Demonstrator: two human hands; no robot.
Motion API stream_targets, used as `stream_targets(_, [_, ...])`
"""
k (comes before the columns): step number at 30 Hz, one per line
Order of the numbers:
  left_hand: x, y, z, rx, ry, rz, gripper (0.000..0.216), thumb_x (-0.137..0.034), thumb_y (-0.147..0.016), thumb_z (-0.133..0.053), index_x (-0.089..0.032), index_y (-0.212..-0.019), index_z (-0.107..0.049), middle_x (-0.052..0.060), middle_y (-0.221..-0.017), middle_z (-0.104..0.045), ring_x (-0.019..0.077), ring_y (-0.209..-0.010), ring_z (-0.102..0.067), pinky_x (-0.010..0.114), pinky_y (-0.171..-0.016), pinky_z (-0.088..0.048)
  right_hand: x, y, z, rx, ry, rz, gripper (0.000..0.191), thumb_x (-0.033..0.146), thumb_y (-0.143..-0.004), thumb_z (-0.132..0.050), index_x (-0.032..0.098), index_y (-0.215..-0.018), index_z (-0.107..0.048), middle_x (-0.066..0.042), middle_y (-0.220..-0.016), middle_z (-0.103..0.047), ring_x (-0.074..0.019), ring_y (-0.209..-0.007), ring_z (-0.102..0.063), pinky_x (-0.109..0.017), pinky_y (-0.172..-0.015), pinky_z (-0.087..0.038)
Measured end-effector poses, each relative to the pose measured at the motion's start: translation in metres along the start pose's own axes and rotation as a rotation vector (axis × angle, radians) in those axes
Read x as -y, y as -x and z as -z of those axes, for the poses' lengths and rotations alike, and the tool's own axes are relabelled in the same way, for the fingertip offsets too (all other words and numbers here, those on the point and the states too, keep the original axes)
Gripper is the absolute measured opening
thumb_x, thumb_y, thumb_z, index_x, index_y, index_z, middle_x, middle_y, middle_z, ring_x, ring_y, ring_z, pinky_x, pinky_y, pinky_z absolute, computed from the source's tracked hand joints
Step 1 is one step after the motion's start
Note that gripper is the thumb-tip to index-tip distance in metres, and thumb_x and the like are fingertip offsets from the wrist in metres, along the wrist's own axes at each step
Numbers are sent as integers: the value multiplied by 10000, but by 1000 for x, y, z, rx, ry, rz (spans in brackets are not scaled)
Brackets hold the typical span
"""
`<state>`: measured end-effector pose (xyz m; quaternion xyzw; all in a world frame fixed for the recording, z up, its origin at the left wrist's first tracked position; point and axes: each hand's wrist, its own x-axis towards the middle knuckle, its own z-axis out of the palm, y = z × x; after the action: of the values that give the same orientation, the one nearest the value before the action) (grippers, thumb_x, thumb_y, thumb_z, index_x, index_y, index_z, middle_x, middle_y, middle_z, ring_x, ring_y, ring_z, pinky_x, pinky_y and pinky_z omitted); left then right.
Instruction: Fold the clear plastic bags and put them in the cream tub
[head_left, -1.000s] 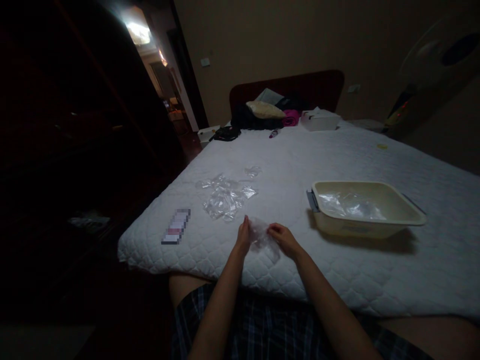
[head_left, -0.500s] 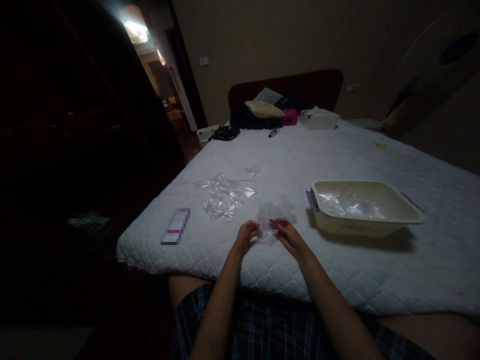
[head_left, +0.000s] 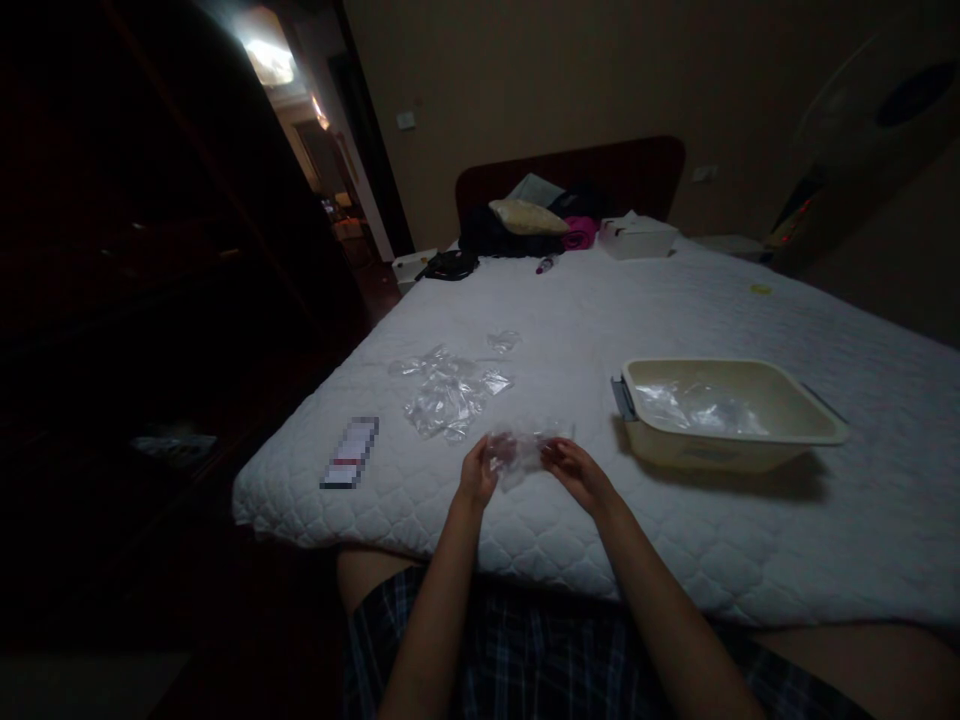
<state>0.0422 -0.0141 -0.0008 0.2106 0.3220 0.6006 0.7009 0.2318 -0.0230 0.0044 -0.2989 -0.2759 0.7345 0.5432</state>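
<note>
A clear plastic bag (head_left: 519, 455) is stretched between my two hands, just above the near part of the white quilted bed. My left hand (head_left: 478, 473) grips its left side, and the film covers part of the fingers. On the other side my right hand (head_left: 581, 472) pinches the bag with bent fingers. Beyond my left hand lies a loose pile of clear plastic bags (head_left: 446, 395), with a single bag (head_left: 504, 341) a little apart behind it. To the right stands a cream plastic bin (head_left: 739, 455) with grey handles, and more clear plastic bags (head_left: 697, 408) lie inside it.
A pixelated phone-like object (head_left: 350, 453) rests on the quilt (head_left: 570, 310) at left. At the headboard are a pillow (head_left: 529, 217), dark and pink cloth, a white box (head_left: 639, 238) and a black bag (head_left: 450, 265). A fan (head_left: 892, 110) stands at right.
My left hand has shifted slightly left, widening the gap between my hands. The plastic bag has gone from hanging loosely beyond my fingers to being spread sideways between them.
</note>
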Motion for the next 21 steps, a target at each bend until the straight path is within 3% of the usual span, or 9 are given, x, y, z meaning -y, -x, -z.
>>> stream_targets(6, [-6,1,9,3,94,142,244,-326,-763,-524,-116,-693,-626,65,-618,-633,134,-543,-585,248,-549,-474,2,-4,3,-9,-59,-21,207,353,-668,-658,238,-841,-650,-24,-903,-665,-166,-845,-606,-308,-766,-473])
stream_targets(12, [-2,4,1,36,-198,417,354,-394,-798,-488,-101,-649,-619,68,-534,-617,119,-380,-519,222,-391,-403,2,-5,-2,-65,72,7,288,444,-640,-662,238,-840,-644,-29,-895,-663,-173,-875,-594,-282,-741,-471])
stream_targets(18, [-3,9,-7,78,-345,448,478,-498,-813,-417,-93,-715,-649,73,-513,-618,116,-344,-481,230,-381,-381,3,4,-4,98,229,-7,402,197,-556,-744,260,-938,-636,-26,-1057,-625,-142,-823,-578,-213,-582,-440])
stream_targets(21, [-4,10,-9,62,-341,434,479,-505,-807,-425,-89,-701,-637,83,-537,-627,121,-348,-484,236,-390,-385,0,5,-2,142,277,-8,448,159,-528,-751,262,-949,-637,-20,-1071,-616,-131,-800,-575,-200,-567,-427])
